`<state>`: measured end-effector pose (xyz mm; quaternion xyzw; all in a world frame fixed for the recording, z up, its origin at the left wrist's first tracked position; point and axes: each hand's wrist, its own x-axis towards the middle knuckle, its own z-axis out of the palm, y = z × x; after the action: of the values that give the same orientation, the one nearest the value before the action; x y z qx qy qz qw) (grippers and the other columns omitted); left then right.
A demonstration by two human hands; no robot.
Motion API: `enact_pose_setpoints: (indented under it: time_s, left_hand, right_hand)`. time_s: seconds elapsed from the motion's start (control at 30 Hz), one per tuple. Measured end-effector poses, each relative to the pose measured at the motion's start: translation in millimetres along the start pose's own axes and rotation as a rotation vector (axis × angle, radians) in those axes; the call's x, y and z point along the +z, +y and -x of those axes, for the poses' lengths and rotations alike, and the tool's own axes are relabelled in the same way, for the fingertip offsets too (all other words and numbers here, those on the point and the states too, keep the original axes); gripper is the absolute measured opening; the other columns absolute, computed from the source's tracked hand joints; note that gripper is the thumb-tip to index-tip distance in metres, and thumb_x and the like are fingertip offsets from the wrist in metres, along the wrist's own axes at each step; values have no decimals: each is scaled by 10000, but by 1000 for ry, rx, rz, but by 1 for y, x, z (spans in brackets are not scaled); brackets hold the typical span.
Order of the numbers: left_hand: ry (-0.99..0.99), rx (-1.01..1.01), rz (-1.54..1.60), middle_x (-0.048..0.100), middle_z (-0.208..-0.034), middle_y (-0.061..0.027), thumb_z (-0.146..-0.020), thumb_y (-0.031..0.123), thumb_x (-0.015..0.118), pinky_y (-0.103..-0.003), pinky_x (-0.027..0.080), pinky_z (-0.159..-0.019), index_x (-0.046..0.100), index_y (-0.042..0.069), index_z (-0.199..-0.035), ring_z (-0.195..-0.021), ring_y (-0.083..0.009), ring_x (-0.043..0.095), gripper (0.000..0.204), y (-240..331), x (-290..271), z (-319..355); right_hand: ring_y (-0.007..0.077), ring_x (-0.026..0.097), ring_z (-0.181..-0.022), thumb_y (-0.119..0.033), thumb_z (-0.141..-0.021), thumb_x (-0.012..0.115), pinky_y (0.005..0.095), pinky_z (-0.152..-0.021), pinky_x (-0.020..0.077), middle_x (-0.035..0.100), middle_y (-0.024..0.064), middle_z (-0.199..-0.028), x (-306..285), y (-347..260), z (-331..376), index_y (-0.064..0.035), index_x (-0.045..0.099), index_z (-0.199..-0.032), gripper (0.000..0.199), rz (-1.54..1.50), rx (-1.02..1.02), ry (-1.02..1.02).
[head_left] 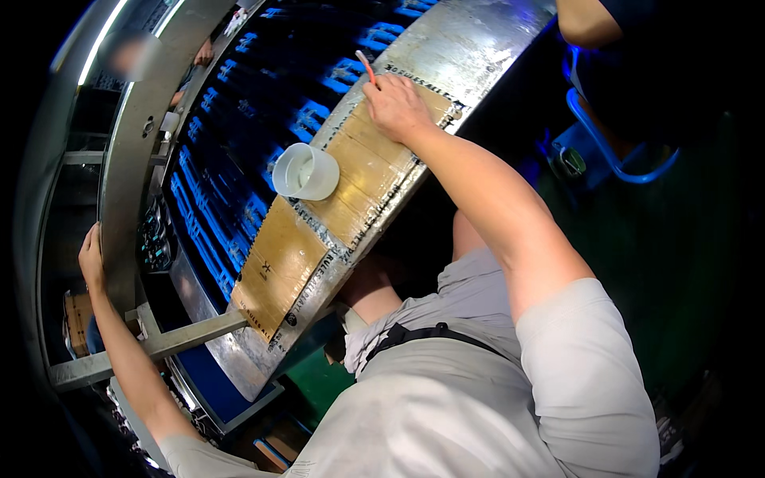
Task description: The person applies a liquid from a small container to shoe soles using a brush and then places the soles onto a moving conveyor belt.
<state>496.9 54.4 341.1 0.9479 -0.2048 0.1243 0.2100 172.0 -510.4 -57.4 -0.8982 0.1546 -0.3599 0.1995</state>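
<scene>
My right hand (396,105) reaches out over the metal side ledge (470,48) of a conveyor and pinches a thin orange-handled stick (366,67), likely a brush or pen, whose tip points toward the blue belt (239,119). The hand rests on brown cardboard (351,187) taped along the ledge. A white plastic cup (305,171) stands on that cardboard, a forearm's length nearer to me than the hand. My left hand (91,256) stretches across the belt and grips the edge of the far metal rail (127,159).
A metal crossbar (159,344) spans the conveyor near my left arm. A dark control box (155,235) sits by the far rail. Another person's arm (590,22) shows at the top right beside a blue chair frame (613,163). A cardboard box (77,319) lies lower left.
</scene>
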Motion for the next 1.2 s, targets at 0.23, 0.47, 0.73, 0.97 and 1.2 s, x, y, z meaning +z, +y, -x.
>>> enact_pose_setpoints:
  time_s: [0.23, 0.47, 0.73, 0.97, 1.2]
  left_hand:
    - [6, -14, -9, 742, -1272, -102, -1062, 314, 625, -286, 478, -1031, 705, -8, -1323, -1175, -167, 660, 422, -7, -2, -3]
    - [20, -15, -6, 744, -1268, -104, -1061, 312, 625, -285, 472, -1039, 707, -10, -1319, -1185, -167, 657, 420, -11, -3, -5]
    - [16, -37, 28, 741, -1275, -101, -1061, 327, 618, -289, 470, -1039, 709, 0, -1322, -1183, -167, 656, 428, -11, -1, -7]
    - [46, -37, -59, 730, -1319, -118, -1058, 348, 613, -294, 453, -1066, 704, 2, -1330, -1225, -199, 656, 448, -7, -3, -6]
    - [67, -14, -66, 736, -1296, -129, -1055, 351, 617, -291, 460, -1055, 700, -9, -1325, -1210, -197, 660, 457, -1, 0, 0]
  right_hand:
    - [313, 584, -1216, -179, -971, 582, 471, -1110, 401, 646, 135, -1143, 2, -2, -1, -82, 617, -1122, 183, -16, 4, -12]
    - [316, 586, -1209, -174, -975, 575, 473, -1115, 397, 644, 146, -1139, -3, -3, -2, -79, 617, -1125, 182, -19, 2, -47]
    - [303, 578, -1232, -188, -981, 523, 452, -1164, 360, 664, 158, -1184, -9, -6, -4, -84, 663, -1155, 247, 2, 24, -103]
    - [327, 591, -1186, -186, -965, 605, 478, -1093, 412, 633, 149, -1146, 0, -1, -3, -82, 616, -1097, 169, 51, -21, -42]
    - [338, 590, -1191, -186, -961, 614, 474, -1081, 418, 633, 149, -1152, -3, -3, -4, -97, 621, -1104, 169, 48, -26, -58]
